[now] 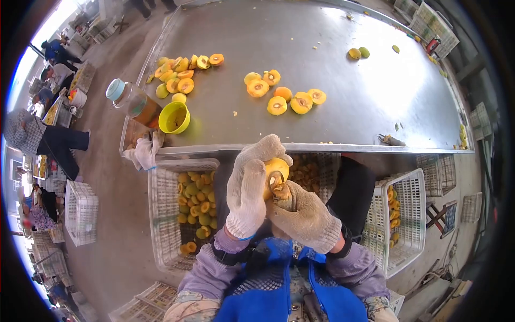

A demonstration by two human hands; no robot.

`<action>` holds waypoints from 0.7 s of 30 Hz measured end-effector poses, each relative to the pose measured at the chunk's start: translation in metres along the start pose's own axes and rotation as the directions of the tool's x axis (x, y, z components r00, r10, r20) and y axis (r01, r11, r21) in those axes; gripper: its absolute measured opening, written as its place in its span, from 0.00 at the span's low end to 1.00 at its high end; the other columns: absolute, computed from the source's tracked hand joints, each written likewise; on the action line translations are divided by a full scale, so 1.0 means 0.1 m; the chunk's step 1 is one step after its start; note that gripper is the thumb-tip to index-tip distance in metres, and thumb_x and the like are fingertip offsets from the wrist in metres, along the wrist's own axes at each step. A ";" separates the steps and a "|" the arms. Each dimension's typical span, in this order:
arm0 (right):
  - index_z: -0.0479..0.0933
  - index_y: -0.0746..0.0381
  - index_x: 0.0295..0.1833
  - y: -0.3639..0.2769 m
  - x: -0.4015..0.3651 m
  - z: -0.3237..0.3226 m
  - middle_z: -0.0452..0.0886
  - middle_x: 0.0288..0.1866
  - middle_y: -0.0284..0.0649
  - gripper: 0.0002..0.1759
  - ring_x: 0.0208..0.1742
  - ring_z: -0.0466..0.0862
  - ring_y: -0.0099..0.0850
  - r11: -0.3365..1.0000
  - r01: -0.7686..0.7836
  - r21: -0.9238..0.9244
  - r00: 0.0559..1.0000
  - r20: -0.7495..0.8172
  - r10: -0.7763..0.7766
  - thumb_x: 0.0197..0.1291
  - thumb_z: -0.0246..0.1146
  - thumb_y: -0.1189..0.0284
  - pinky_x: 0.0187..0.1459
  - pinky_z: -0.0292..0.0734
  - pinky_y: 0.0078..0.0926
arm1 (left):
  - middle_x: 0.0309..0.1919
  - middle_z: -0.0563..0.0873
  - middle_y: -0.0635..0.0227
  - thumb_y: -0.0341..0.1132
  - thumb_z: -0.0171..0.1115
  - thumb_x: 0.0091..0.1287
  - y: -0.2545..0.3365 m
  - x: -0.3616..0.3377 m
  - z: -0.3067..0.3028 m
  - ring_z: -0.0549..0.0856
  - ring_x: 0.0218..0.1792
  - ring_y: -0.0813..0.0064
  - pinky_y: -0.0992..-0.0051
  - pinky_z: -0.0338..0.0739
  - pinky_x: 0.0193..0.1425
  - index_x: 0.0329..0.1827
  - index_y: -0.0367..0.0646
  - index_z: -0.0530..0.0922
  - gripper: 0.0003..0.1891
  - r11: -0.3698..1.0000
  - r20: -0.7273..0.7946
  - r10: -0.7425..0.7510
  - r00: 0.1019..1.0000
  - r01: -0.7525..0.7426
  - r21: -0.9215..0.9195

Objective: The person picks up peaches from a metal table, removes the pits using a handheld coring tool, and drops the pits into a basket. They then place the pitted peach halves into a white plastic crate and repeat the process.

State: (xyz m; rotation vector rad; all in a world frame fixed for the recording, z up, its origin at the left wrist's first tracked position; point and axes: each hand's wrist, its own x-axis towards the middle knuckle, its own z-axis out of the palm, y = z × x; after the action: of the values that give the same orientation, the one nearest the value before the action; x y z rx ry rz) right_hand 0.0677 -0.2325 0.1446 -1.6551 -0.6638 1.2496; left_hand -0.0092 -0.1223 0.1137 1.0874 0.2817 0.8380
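Both my hands wear pale knitted gloves and meet just below the near edge of the metal table [230, 129]. My left hand [248, 188] is closed round a yellow-orange fruit half [277, 167]. In my right hand [308, 217] is a small tool with a curved metal loop [276, 180], held against the pit side of the fruit. The tool's handle is mostly hidden by my glove. Cut fruit halves [301, 103] lie on the table beyond my hands, and more fruit pieces [177, 75] are piled at its left.
A jar [137, 104] and a lime-green bowl [174, 117] stand at the table's left, near a loose glove [145, 153]. Another tool [391, 140] lies at the near edge. Crates of fruit [161, 231] [410, 231] flank my legs. People [43, 134] work at far left.
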 end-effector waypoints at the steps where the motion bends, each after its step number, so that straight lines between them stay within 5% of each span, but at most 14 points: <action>1: 0.73 0.59 0.47 0.01 -0.01 -0.01 0.80 0.23 0.33 0.15 0.22 0.80 0.24 0.987 -0.007 0.160 0.996 0.085 -0.006 0.66 0.63 0.60 0.26 0.75 0.26 | 0.53 0.82 0.58 0.42 0.48 0.80 0.01 -0.01 0.01 0.84 0.49 0.69 0.71 0.78 0.56 0.63 0.34 0.75 0.21 0.990 0.013 0.082 0.997 -0.083 0.118; 2: 0.73 0.59 0.47 -0.05 -0.03 -0.04 0.80 0.23 0.33 0.15 0.22 0.80 0.24 0.987 -0.009 0.162 0.997 0.081 -0.005 0.66 0.63 0.60 0.26 0.75 0.26 | 0.53 0.82 0.58 0.42 0.48 0.80 0.05 0.00 0.02 0.84 0.49 0.69 0.71 0.78 0.56 0.63 0.34 0.75 0.21 0.990 0.016 0.079 0.997 -0.080 0.116; 4: 0.72 0.59 0.47 -0.21 -0.07 -0.11 0.79 0.23 0.34 0.13 0.21 0.78 0.21 0.940 -0.210 0.268 0.959 0.242 0.145 0.67 0.63 0.61 0.23 0.73 0.20 | 0.53 0.82 0.58 0.39 0.50 0.79 0.17 0.05 0.05 0.85 0.47 0.71 0.74 0.79 0.53 0.58 0.34 0.79 0.18 0.900 0.065 0.126 0.990 -0.142 0.412; 7: 0.73 0.58 0.46 -0.22 -0.08 -0.20 0.79 0.23 0.35 0.13 0.19 0.76 0.20 0.883 -0.324 0.338 0.913 0.355 0.199 0.66 0.64 0.62 0.21 0.71 0.18 | 0.53 0.83 0.58 0.34 0.54 0.76 0.18 0.08 0.10 0.86 0.46 0.70 0.74 0.80 0.51 0.55 0.36 0.82 0.13 0.909 0.081 0.123 0.989 -0.145 0.391; 10: 0.75 0.60 0.43 -0.02 -0.03 -0.25 0.79 0.23 0.36 0.12 0.19 0.76 0.20 0.875 -0.301 0.380 0.902 0.411 0.133 0.65 0.66 0.64 0.19 0.70 0.20 | 0.48 0.82 0.58 0.36 0.49 0.78 0.29 0.13 0.12 0.85 0.45 0.70 0.70 0.79 0.52 0.57 0.33 0.79 0.17 0.790 0.243 0.126 0.962 -0.245 0.562; 14: 0.78 0.63 0.39 0.13 -0.05 -0.19 0.79 0.23 0.36 0.10 0.17 0.75 0.21 0.787 -0.166 0.594 0.946 0.320 -0.042 0.64 0.67 0.67 0.17 0.68 0.21 | 0.47 0.83 0.58 0.36 0.51 0.77 0.30 0.21 0.08 0.85 0.45 0.69 0.70 0.79 0.51 0.56 0.34 0.81 0.16 0.816 0.337 0.046 0.940 -0.230 0.530; 16: 0.80 0.64 0.39 0.12 -0.05 -0.26 0.79 0.22 0.36 0.09 0.16 0.75 0.22 0.821 -0.253 0.511 0.903 0.430 0.011 0.64 0.66 0.69 0.16 0.68 0.21 | 0.46 0.86 0.59 0.33 0.63 0.69 0.31 0.23 0.11 0.88 0.41 0.64 0.74 0.83 0.43 0.54 0.43 0.83 0.12 0.676 0.415 0.245 0.876 -0.461 0.575; 17: 0.80 0.64 0.39 0.07 -0.06 -0.26 0.79 0.22 0.36 0.09 0.16 0.75 0.22 0.820 -0.253 0.514 0.904 0.427 0.011 0.64 0.66 0.69 0.16 0.68 0.21 | 0.46 0.86 0.59 0.33 0.63 0.69 0.34 0.25 0.12 0.88 0.41 0.64 0.74 0.83 0.43 0.54 0.43 0.83 0.12 0.677 0.418 0.242 0.876 -0.461 0.574; 19: 0.80 0.65 0.40 -0.04 -0.10 -0.24 0.78 0.21 0.36 0.10 0.15 0.74 0.22 0.799 -0.330 0.502 0.919 0.366 0.150 0.64 0.66 0.68 0.15 0.66 0.21 | 0.46 0.85 0.58 0.37 0.63 0.70 0.38 0.29 0.11 0.88 0.39 0.61 0.72 0.83 0.41 0.55 0.46 0.83 0.13 0.702 0.372 -0.024 0.928 -0.249 0.667; 21: 0.81 0.65 0.40 0.05 -0.11 -0.28 0.78 0.20 0.36 0.10 0.15 0.74 0.22 0.814 -0.290 0.503 0.925 0.366 0.103 0.64 0.66 0.67 0.15 0.65 0.20 | 0.47 0.85 0.58 0.39 0.63 0.69 0.35 0.28 0.15 0.88 0.40 0.60 0.71 0.83 0.41 0.57 0.47 0.82 0.15 0.630 0.391 0.052 0.919 -0.334 0.701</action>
State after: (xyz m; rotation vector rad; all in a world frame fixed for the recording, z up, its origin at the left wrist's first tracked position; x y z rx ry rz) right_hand 0.0900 -0.2533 0.1463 -1.0608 -0.2699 1.7016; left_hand 0.0018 -0.1052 0.1559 2.0801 0.2263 0.7077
